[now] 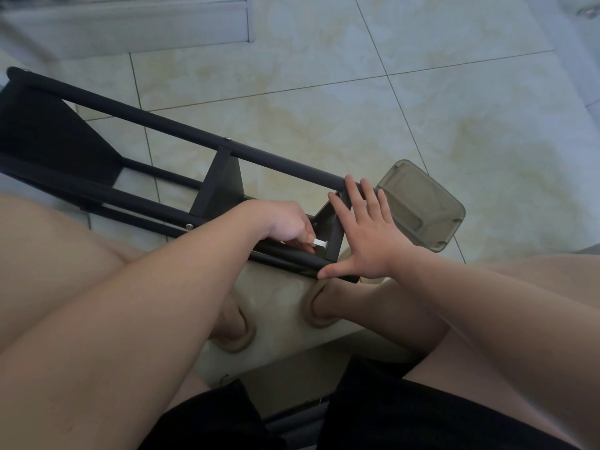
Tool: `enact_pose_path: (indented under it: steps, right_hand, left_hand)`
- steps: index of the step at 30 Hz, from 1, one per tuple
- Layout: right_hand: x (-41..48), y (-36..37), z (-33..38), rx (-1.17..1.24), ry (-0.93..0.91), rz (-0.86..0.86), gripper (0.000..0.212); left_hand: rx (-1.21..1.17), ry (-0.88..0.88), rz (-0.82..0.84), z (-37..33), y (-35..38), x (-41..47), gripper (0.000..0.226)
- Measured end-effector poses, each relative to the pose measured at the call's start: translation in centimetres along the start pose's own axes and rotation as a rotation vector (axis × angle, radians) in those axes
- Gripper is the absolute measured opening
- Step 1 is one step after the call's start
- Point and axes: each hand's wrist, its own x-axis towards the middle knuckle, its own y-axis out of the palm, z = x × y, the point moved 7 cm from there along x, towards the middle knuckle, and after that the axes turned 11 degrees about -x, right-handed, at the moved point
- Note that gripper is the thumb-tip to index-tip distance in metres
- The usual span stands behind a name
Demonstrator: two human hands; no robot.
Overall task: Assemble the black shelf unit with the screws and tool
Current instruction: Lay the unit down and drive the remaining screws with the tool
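Bracing shelf (162,125), right hand (360,235) splayed

Single view, head-worn, wide-angle. Faces forward and steeply down past the wearer's legs (58,254) onto the tiled floor (357,118). Close above the black shelf unit (207,137).

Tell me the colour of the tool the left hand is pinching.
The tool looks white; the head view shows it best.
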Motion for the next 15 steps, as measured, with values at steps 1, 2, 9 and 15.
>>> enact_pose_path:
  steps: [1,2,9,15]
  right_hand:
    - [0.0,0.0,0.0,0.0,0.0,0.0,0.145]
    - [0.0,0.0,0.0,0.001,-0.001,0.0,0.145]
    - [0.0,0.0,0.0,0.004,-0.008,-0.007,0.145]
    - [0.1,0.0,-0.3,0.039,-0.019,0.028,0.15]
  left_hand:
    - [0.02,0.004,-0.004,0.0,0.0,0.0,0.024]
    - [0.04,0.008,-0.008,0.0,0.0,0.1,0.023]
    - [0.178,0.017,0.018,-0.1,0.4,0.0,0.007]
    - [0.251,-0.002,-0.033,-0.7,0.7,-0.9,0.017]
